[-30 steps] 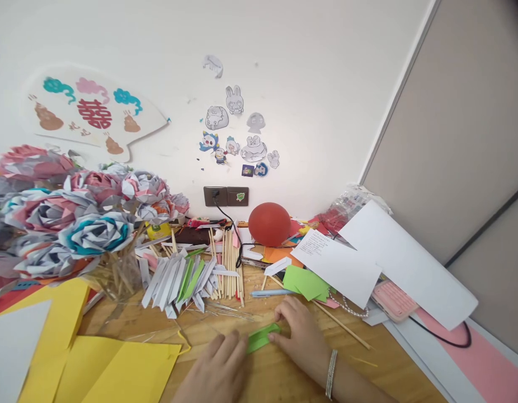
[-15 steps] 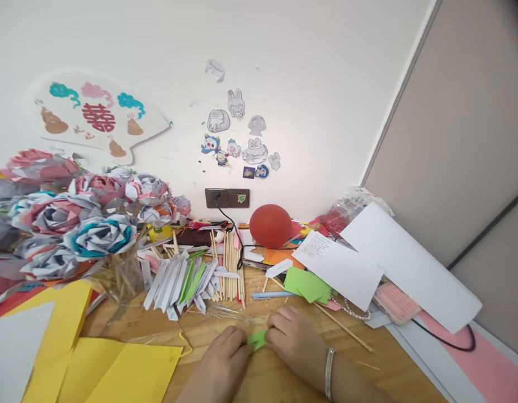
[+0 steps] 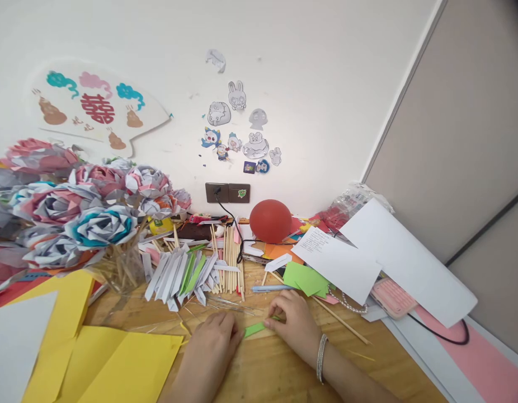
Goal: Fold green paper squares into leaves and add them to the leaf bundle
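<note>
A narrow strip of green folded paper [image 3: 254, 329] lies between my two hands, low over the wooden tabletop. My left hand [image 3: 215, 342] is closed at its left end, fingers curled and fingertips partly hidden. At the other end, the thumb and forefinger of my right hand [image 3: 296, 323] pinch the strip, and a bit of green shows past the fingertips. Just beyond my right hand lie several green paper pieces [image 3: 306, 278] and a light blue pen [image 3: 272, 288]. Folded white and green paper strips [image 3: 181, 277] are heaped ahead of my left hand.
Paper flowers [image 3: 102, 226] stand in a clear container at left, above yellow paper sheets [image 3: 120, 364]. Wooden sticks [image 3: 230, 263] and a red balloon [image 3: 271, 221] sit near the wall. White sheets [image 3: 338, 266] and a pink keyboard [image 3: 394, 296] lie at right.
My hands have moved a little apart, and more of the green strip shows between them. My right hand's fingers have shifted into a pinch. The view has tipped slightly downward.
</note>
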A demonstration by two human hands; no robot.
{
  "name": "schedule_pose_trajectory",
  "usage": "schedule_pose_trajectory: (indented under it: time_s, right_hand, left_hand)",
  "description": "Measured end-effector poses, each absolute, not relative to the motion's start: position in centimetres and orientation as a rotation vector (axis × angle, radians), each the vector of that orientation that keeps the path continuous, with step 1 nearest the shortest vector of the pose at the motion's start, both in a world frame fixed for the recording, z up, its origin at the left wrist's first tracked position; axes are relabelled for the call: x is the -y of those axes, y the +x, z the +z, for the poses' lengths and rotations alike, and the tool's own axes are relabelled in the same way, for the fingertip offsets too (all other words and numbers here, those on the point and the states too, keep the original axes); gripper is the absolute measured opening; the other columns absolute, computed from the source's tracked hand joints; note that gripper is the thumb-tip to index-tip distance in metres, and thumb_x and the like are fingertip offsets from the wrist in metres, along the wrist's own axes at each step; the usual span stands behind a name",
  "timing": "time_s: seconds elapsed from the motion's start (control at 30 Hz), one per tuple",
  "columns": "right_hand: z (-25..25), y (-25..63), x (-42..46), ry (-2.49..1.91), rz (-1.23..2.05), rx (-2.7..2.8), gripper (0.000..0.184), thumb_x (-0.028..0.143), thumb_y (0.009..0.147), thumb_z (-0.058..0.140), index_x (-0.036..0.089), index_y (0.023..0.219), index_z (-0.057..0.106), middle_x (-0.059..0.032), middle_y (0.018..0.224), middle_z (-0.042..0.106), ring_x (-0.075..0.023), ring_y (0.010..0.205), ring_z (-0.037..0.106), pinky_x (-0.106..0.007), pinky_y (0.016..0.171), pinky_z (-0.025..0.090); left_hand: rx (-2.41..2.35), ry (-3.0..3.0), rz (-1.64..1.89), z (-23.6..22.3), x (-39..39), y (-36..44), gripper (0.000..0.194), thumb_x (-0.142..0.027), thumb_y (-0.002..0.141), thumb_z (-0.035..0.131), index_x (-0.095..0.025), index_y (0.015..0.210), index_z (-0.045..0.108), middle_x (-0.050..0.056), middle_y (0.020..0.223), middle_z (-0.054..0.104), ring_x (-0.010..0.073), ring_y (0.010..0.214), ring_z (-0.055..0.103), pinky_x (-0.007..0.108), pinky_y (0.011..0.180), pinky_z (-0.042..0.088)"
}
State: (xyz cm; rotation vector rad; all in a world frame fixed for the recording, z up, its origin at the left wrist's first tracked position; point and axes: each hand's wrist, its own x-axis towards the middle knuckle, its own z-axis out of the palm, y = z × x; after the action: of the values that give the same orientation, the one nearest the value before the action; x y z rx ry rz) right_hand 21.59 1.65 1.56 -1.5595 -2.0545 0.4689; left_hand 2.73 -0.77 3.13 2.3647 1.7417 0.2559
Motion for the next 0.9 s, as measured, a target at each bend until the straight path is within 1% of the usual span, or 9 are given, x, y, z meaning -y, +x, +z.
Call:
schedule_pose_trajectory:
  time_s: [0.1, 0.2, 0.27, 0.33, 0.47, 0.5, 0.63, 0.73, 0.9]
  right_hand:
    - [1.4, 21.8, -1.7, -1.507, 0.465, 2.131, 0.013, 0.021, 0.072, 0.072, 0.019, 0.071, 0.059, 0.0017, 0.081, 0.057, -0.0171, 0.083, 0.050, -0.028, 0.073, 0.034]
    - [1.5, 21.7, -1.5, -1.452, 0.443, 2.222, 0.014, 0.020, 0.073, 0.071, 0.019, 0.072, 0.057, 0.0014, 0.081, 0.057, -0.0167, 0.083, 0.050, -0.027, 0.073, 0.035]
    - [1.6, 21.5, -1.3, -1.407, 0.412, 2.298, 0.016, 0.020, 0.072, 0.072, 0.018, 0.072, 0.056, 0.0007, 0.081, 0.058, -0.0169, 0.082, 0.050, -0.027, 0.073, 0.036]
    - [1.5, 21.3, -1.0, -1.341, 0.368, 2.373, 0.016, 0.019, 0.073, 0.072, 0.017, 0.074, 0.056, 0.0001, 0.081, 0.058, -0.0168, 0.080, 0.051, -0.027, 0.072, 0.037]
    - [0.9, 21.0, -0.6, -1.100, 0.174, 2.486, 0.009, 0.024, 0.082, 0.063, 0.017, 0.079, 0.057, -0.0010, 0.079, 0.060, -0.0165, 0.075, 0.051, -0.027, 0.067, 0.039]
    - [0.7, 20.9, -0.5, -1.010, 0.097, 2.501, 0.011, 0.024, 0.085, 0.058, 0.017, 0.076, 0.057, -0.0012, 0.076, 0.060, -0.0164, 0.072, 0.051, -0.027, 0.065, 0.039]
    - [0.4, 21.1, -0.3, -0.747, -0.094, 2.432, 0.039, 0.024, 0.096, 0.032, 0.017, 0.067, 0.056, -0.0017, 0.062, 0.056, -0.0153, 0.060, 0.046, -0.027, 0.056, 0.036]
    - [0.5, 21.6, -0.3, -0.738, -0.043, 2.399, 0.048, 0.029, 0.099, 0.021, 0.018, 0.070, 0.058, -0.0021, 0.060, 0.057, -0.0154, 0.058, 0.048, -0.027, 0.054, 0.035]
    - [0.9, 22.6, -0.5, -0.828, 0.297, 2.422, 0.045, 0.040, 0.098, 0.024, 0.021, 0.082, 0.062, -0.0015, 0.072, 0.066, -0.0153, 0.067, 0.057, -0.025, 0.062, 0.041]
  left_hand:
    - [-1.647, 2.467, 0.320, 2.5, 0.6, 2.7, 0.019, -0.016, 0.089, 0.042, -0.017, 0.083, 0.060, 0.005, 0.085, 0.062, 0.0202, 0.084, 0.059, 0.033, 0.077, 0.045]
    - [-1.611, 2.515, 0.355, 1.8, 0.5, 2.6, 0.011, -0.015, 0.085, 0.049, -0.018, 0.085, 0.060, 0.005, 0.089, 0.061, 0.0206, 0.086, 0.058, 0.033, 0.077, 0.046]
    - [-1.605, 2.523, 0.373, 1.5, 0.6, 2.6, 0.007, -0.015, 0.082, 0.054, -0.018, 0.081, 0.060, 0.004, 0.087, 0.061, 0.0200, 0.083, 0.058, 0.032, 0.074, 0.047]
    - [-1.595, 2.551, 0.410, 1.4, 0.9, 2.7, 0.008, -0.013, 0.082, 0.054, -0.018, 0.077, 0.058, 0.003, 0.082, 0.061, 0.0184, 0.077, 0.058, 0.030, 0.071, 0.047]
    - [-1.494, 2.698, 0.457, 1.6, 1.6, 2.7, 0.012, -0.011, 0.081, 0.053, -0.019, 0.073, 0.057, 0.001, 0.076, 0.062, 0.0175, 0.072, 0.057, 0.028, 0.067, 0.047]
    - [-1.475, 2.719, 0.458, 1.8, 1.8, 2.6, 0.012, -0.011, 0.081, 0.054, -0.019, 0.073, 0.057, 0.001, 0.076, 0.062, 0.0177, 0.072, 0.057, 0.028, 0.067, 0.047]
    - [-1.510, 2.564, 0.430, 2.6, 2.1, 2.2, 0.009, -0.015, 0.081, 0.057, -0.019, 0.073, 0.058, 0.001, 0.078, 0.064, 0.0169, 0.075, 0.059, 0.026, 0.069, 0.047]
    - [-1.462, 2.434, 0.437, 2.7, 2.0, 1.9, 0.014, -0.016, 0.085, 0.052, -0.018, 0.072, 0.057, 0.001, 0.078, 0.063, 0.0150, 0.076, 0.059, 0.023, 0.069, 0.045]
    - [-1.373, 2.378, 0.467, 2.6, 1.6, 1.4, 0.018, -0.016, 0.086, 0.047, -0.019, 0.071, 0.057, 0.000, 0.075, 0.062, 0.0140, 0.074, 0.058, 0.021, 0.066, 0.042]
